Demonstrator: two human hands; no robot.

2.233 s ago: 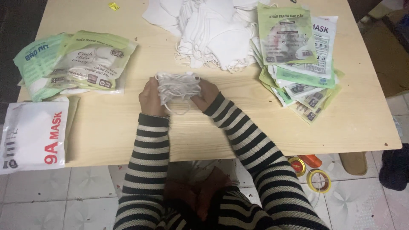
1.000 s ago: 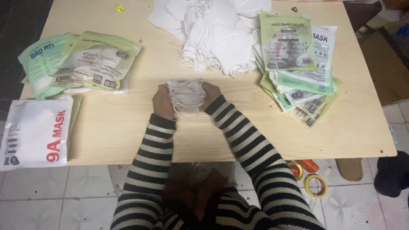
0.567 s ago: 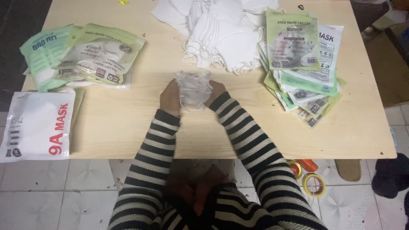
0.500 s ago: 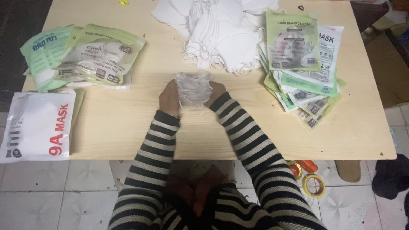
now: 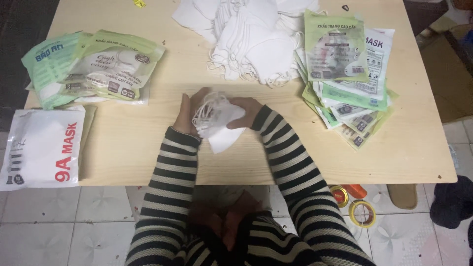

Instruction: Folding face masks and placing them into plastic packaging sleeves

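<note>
Masks: small white stack gripped between both your hands at the middle of the table.
Your left hand clasps the stack's left side and your right hand pinches its right side, probably to keep the edges squared. Thin ear loops bunch on top; one folded corner pokes out toward you. Loose pile of masks sits just beyond, flat pouches fanned at your right, filled packs at your left.
</note>
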